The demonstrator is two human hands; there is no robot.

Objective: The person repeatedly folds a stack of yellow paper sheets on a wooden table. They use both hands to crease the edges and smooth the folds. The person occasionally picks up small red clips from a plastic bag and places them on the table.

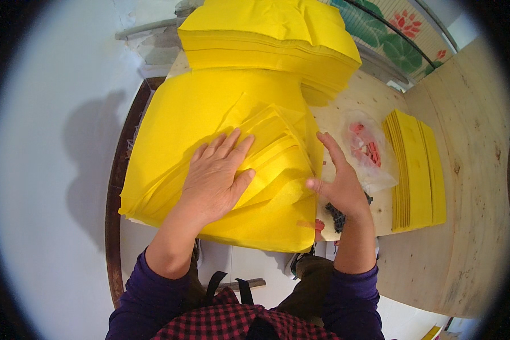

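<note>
Garment point(215, 320), left hand point(214, 177) flat on yellow sheets point(275, 158), right hand point(344, 187) released, corner point(275, 113) pointing away, long axis perhaps diagonal.

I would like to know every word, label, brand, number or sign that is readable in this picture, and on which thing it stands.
None can be read.
Yellow sheets under the left hand: no writing visible.
Smaller yellow stack at right: none visible.
Clear plastic bag: no readable text.
Patterned panel: flowers and leaves only.
</note>
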